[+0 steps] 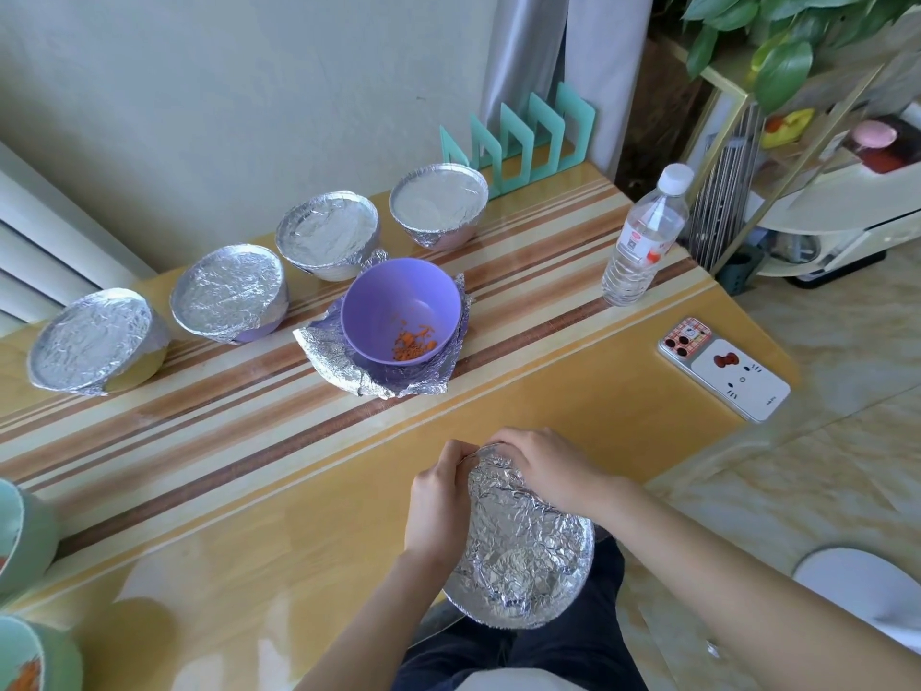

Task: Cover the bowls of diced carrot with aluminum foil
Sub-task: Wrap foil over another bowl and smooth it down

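A crumpled, bowl-shaped sheet of aluminum foil [523, 546] hangs over the table's near edge. My left hand [438, 506] grips its left rim and my right hand [543, 466] grips its far rim. Farther back an uncovered purple bowl [401, 311] with a little diced carrot [413, 344] stands on a loose foil sheet [334, 356]. Behind it runs a row of several foil-covered bowls, from the left one [94, 341] to the right one [438, 204].
A water bottle [645, 236] and a phone [725, 369] lie at the table's right. A teal rack [518, 142] stands at the back by the wall. Green bowls [25, 536] sit at the left edge. The table [224, 491] ends just before my lap.
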### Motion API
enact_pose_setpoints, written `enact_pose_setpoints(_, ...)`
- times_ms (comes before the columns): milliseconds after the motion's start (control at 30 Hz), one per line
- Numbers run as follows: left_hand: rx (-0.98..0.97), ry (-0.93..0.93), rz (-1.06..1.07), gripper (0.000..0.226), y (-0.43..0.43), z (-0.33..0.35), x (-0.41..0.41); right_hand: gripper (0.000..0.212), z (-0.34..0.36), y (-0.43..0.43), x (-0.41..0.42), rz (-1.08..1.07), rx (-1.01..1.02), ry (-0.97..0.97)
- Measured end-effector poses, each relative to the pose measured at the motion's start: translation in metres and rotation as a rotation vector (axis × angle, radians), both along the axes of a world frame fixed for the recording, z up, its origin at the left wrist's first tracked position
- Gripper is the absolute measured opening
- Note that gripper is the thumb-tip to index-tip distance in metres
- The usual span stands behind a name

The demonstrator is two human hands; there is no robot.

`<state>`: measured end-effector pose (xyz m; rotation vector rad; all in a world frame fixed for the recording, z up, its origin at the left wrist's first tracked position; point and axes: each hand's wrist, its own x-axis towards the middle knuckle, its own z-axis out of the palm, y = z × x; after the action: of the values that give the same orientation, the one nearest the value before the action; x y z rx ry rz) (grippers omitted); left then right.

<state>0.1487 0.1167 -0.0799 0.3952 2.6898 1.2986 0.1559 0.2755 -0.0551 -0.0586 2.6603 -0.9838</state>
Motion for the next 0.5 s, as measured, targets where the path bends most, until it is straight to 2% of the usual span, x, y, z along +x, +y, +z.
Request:
enact_pose_setpoints(200, 0.003, -0.026, 0.002, 0.009, -0.0030, -0.0029, 0.0023, 0.022, -0.0029, -0.0008, 0.0034, -0.014, -0.052, -0.050)
enact_pose_setpoints(300, 0.010, -0.030, 0.009, 0.010, -0.0048, -0.0038, 0.0036, 0.028, -0.0021, -0.0002, 0.0043, -0.047, -0.093, -0.086)
enact_pose_setpoints(500, 0.048, -0.064, 0.051, 0.011, -0.0062, -0.0025, 0.0035, 0.040, -0.0052, 0.0009, 0.0070, -0.031, -0.044, -0.089)
